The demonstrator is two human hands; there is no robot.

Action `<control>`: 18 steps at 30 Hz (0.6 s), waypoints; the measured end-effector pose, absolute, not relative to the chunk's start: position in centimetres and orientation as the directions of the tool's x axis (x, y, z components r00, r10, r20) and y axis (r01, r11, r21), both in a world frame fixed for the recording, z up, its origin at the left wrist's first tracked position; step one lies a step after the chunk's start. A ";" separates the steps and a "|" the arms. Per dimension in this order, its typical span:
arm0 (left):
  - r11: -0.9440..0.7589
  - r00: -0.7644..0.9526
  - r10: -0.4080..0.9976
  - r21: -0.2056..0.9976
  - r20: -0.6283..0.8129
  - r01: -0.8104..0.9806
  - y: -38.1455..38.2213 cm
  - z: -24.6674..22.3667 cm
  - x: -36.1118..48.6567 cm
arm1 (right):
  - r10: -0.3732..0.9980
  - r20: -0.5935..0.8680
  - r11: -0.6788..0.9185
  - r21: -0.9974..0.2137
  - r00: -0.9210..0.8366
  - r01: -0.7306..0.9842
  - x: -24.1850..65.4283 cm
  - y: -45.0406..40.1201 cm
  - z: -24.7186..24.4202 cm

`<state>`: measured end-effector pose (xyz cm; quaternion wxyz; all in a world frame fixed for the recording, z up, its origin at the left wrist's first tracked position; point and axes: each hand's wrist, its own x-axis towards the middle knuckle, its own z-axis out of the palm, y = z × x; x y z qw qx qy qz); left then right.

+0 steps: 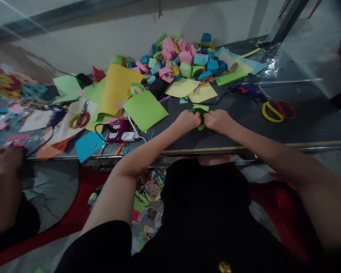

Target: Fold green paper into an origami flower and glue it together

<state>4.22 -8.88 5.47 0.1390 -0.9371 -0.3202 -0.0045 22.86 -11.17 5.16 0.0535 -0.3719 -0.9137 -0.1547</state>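
Both hands meet over the dark table, closed on one small folded piece of green paper (201, 109). My left hand (190, 120) pinches its left side, and my right hand (216, 120) pinches its right side. Parts of the paper show above and below my fingers; the fingertips themselves are partly hidden. Left of my left hand lies a flat sheet of green paper (146, 110). Just beyond my hands are yellow paper pieces (183, 88). Scissors with red and yellow handles (278, 111) rest to the right of my right hand.
A heap of folded paper pieces (185, 57) lies against the wall. A blue glue gun (246, 91) is at the right, near a cardboard tube (229, 62). A purple power strip (118, 131) with cables sits at the left. Another person's hand (8, 157) rests at the far left edge.
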 end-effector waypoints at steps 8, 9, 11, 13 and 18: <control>-0.684 0.697 0.712 -0.139 0.084 0.716 -12.6 4.2 3.2 | 0.769 0.210 0.589 0.134 -0.604 0.797 23.5 -14.8 4.3; -0.671 0.681 0.728 -0.118 0.084 0.732 -13.0 4.3 3.0 | 0.772 0.222 0.586 0.115 -0.596 0.802 23.6 -15.1 4.3; -0.657 0.662 0.742 -0.087 0.101 0.749 -13.5 4.3 2.7 | 0.784 0.233 0.574 0.082 -0.575 0.815 23.9 -15.6 4.3; -0.654 0.657 0.743 -0.074 0.124 0.753 -13.9 4.2 2.4 | 0.802 0.228 0.554 0.062 -0.552 0.830 24.0 -15.8 4.2; -0.678 0.683 0.720 -0.086 0.126 0.730 -13.1 4.4 2.7 | 0.797 0.204 0.571 0.056 -0.569 0.819 24.2 -15.1 4.2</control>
